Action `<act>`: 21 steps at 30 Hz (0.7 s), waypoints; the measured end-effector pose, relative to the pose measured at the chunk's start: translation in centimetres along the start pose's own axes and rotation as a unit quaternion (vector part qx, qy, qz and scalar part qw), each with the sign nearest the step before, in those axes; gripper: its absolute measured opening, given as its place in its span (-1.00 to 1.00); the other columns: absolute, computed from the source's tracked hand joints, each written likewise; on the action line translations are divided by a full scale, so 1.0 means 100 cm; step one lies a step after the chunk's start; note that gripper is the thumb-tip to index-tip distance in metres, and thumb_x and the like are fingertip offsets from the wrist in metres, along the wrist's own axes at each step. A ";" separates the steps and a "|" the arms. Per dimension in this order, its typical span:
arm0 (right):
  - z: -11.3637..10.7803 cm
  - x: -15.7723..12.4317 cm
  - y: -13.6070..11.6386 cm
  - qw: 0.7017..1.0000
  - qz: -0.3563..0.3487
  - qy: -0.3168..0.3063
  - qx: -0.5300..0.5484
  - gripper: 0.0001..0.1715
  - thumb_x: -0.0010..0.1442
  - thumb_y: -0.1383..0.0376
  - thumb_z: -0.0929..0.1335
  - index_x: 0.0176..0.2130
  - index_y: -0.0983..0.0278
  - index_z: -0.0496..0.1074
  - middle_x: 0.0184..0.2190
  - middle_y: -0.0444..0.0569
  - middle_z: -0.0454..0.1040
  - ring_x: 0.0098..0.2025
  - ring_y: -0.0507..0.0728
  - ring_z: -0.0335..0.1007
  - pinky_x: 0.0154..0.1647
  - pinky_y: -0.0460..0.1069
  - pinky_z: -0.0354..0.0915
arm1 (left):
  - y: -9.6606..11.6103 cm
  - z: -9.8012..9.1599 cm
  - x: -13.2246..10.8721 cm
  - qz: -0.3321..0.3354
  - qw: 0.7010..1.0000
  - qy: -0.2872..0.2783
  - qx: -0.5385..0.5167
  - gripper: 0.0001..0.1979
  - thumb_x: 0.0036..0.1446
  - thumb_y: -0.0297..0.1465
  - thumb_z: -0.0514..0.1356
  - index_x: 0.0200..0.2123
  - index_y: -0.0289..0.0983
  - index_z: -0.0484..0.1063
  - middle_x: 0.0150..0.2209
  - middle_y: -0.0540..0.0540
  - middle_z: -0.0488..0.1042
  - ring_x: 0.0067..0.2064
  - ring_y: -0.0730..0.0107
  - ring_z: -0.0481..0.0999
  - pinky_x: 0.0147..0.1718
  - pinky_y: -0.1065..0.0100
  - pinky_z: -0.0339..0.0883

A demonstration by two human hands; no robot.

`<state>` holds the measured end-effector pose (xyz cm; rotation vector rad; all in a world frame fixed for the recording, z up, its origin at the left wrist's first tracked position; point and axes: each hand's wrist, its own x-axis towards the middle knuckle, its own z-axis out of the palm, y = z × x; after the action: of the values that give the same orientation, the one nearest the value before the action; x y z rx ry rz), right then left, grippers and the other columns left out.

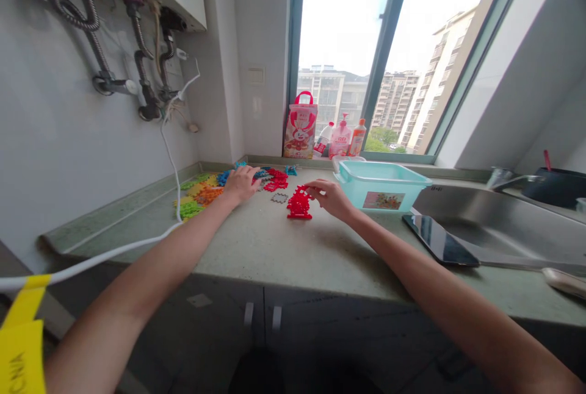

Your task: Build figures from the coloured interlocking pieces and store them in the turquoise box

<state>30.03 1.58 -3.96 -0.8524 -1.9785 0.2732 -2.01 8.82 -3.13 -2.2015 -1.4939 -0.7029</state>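
Near the middle of the counter [256,241] stands a small upright structure of red interlocking plastic building pieces [300,204]. My right hand [335,197] pinches its upper right side between thumb and fingers. My left hand [242,184] reaches over a pile of loose pieces, fingers stretched out and apart, with no piece visible in its grasp. Around it lie orange pieces [208,196], green pieces [190,210], blue pieces [223,178] and a red cluster [276,179]. A single grey piece [279,198] rests flat between the two hands.
A turquoise plastic tub [384,183] stands right of my right hand. Beyond it are a phone [439,241] and a steel sink [499,223]. A white cable [114,252] crosses the left counter edge. Along the window sit a pink bag [300,132] and several bottles [341,138].
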 end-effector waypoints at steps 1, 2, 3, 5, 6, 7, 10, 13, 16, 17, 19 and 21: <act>0.001 0.000 -0.002 1.000 -0.001 -0.007 -0.004 -0.71 0.35 0.21 0.35 -0.09 0.23 0.65 -0.27 0.01 0.62 -0.35 0.09 0.50 -0.36 -0.05 0.40 | -0.005 0.006 0.000 -0.020 0.999 -0.031 0.010 -0.48 0.41 -0.17 0.05 0.33 -0.22 0.38 0.25 -0.25 0.46 0.24 -0.06 0.39 0.17 0.00 0.25; 0.002 -0.001 -0.003 1.000 -0.005 -0.014 -0.011 -0.73 0.35 0.23 0.35 -0.09 0.21 0.65 -0.26 0.01 0.63 -0.31 0.10 0.52 -0.33 -0.05 0.40 | -0.008 0.010 0.000 -0.032 0.997 -0.062 0.017 -0.46 0.42 -0.15 0.01 0.35 -0.23 0.36 0.28 -0.26 0.43 0.27 -0.08 0.37 0.18 -0.02 0.24; 0.003 -0.001 -0.004 1.000 -0.009 -0.022 -0.019 -0.75 0.35 0.25 0.36 -0.10 0.21 0.65 -0.25 0.01 0.63 -0.29 0.10 0.52 -0.31 -0.04 0.41 | -0.009 0.015 0.001 -0.037 0.995 -0.093 0.020 -0.43 0.43 -0.12 -0.02 0.37 -0.23 0.34 0.31 -0.27 0.41 0.29 -0.09 0.36 0.19 -0.04 0.23; 0.005 -0.001 -0.005 0.999 -0.017 -0.034 -0.036 -0.77 0.33 0.27 0.39 -0.11 0.21 0.66 -0.22 0.02 0.63 -0.29 0.09 0.52 -0.28 -0.04 0.41 | -0.008 0.020 0.001 -0.032 0.988 -0.148 0.020 -0.37 0.42 -0.02 -0.04 0.37 -0.22 0.34 0.33 -0.28 0.38 0.31 -0.15 0.35 0.21 -0.10 0.21; 0.006 -0.001 -0.005 0.998 -0.017 -0.034 -0.044 -0.78 0.31 0.28 0.40 -0.11 0.21 0.66 -0.21 0.02 0.62 -0.31 0.08 0.52 -0.27 -0.05 0.40 | -0.007 0.021 0.002 -0.031 0.986 -0.164 0.020 -0.34 0.40 0.02 -0.03 0.36 -0.22 0.35 0.32 -0.30 0.40 0.30 -0.19 0.36 0.21 -0.13 0.21; 0.006 -0.001 -0.003 0.998 -0.014 -0.029 -0.051 -0.78 0.30 0.28 0.42 -0.09 0.21 0.66 -0.20 0.02 0.61 -0.33 0.06 0.51 -0.28 -0.05 0.39 | -0.006 0.021 0.002 -0.031 0.985 -0.171 0.020 -0.32 0.37 0.06 -0.01 0.35 -0.23 0.37 0.30 -0.31 0.42 0.28 -0.21 0.38 0.20 -0.14 0.22; 0.004 -0.001 0.003 0.998 -0.006 -0.008 -0.066 -0.77 0.29 0.27 0.43 -0.06 0.21 0.65 -0.20 0.00 0.60 -0.36 0.05 0.51 -0.26 -0.04 0.39 | -0.006 0.020 0.003 -0.038 0.988 -0.151 0.016 -0.34 0.32 0.02 0.08 0.32 -0.24 0.41 0.22 -0.31 0.50 0.22 -0.19 0.44 0.17 -0.08 0.26; 0.003 -0.001 0.007 0.997 -0.004 -0.004 -0.072 -0.76 0.33 0.26 0.40 -0.06 0.21 0.64 -0.19 0.00 0.60 -0.34 0.06 0.52 -0.26 -0.04 0.39 | -0.009 0.019 0.002 -0.043 0.991 -0.124 0.014 -0.39 0.29 -0.03 0.13 0.28 -0.23 0.44 0.24 -0.28 0.48 0.24 -0.13 0.42 0.18 0.00 0.27; 0.000 -0.001 0.007 0.997 0.005 -0.007 -0.083 -0.74 0.37 0.25 0.36 -0.04 0.21 0.63 -0.16 0.02 0.62 -0.31 0.08 0.54 -0.27 -0.03 0.39 | -0.012 0.022 0.002 -0.057 0.988 -0.141 0.027 -0.37 0.30 0.03 0.09 0.23 -0.24 0.49 0.23 -0.31 0.49 0.25 -0.18 0.40 0.19 -0.06 0.25; -0.001 -0.001 0.006 0.996 0.007 -0.008 -0.091 -0.74 0.38 0.24 0.35 -0.04 0.20 0.63 -0.15 0.02 0.62 -0.31 0.08 0.55 -0.26 -0.03 0.39 | -0.013 0.022 0.002 -0.060 0.987 -0.147 0.030 -0.37 0.30 0.05 0.07 0.21 -0.24 0.51 0.20 -0.31 0.51 0.23 -0.19 0.42 0.18 -0.08 0.25; -0.004 -0.001 0.004 0.994 0.005 -0.014 -0.110 -0.76 0.38 0.24 0.36 -0.07 0.20 0.62 -0.16 0.02 0.63 -0.32 0.08 0.54 -0.23 -0.02 0.39 | -0.013 0.023 0.003 -0.060 0.987 -0.146 0.032 -0.39 0.29 0.04 0.09 0.18 -0.23 0.53 0.14 -0.30 0.55 0.20 -0.17 0.44 0.18 -0.07 0.25; -0.009 -0.001 0.003 0.991 0.007 -0.037 -0.131 -0.81 0.35 0.23 0.39 -0.14 0.21 0.62 -0.22 -0.01 0.64 -0.33 0.08 0.54 -0.23 -0.02 0.37 | -0.013 0.023 0.004 -0.061 0.989 -0.136 0.026 -0.40 0.26 0.01 0.13 0.20 -0.22 0.51 0.14 -0.28 0.56 0.20 -0.15 0.45 0.17 -0.03 0.26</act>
<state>30.92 1.63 -3.68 -1.0340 -2.1082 0.0533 -2.70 10.90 -4.68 -2.2517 -1.7691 -0.4060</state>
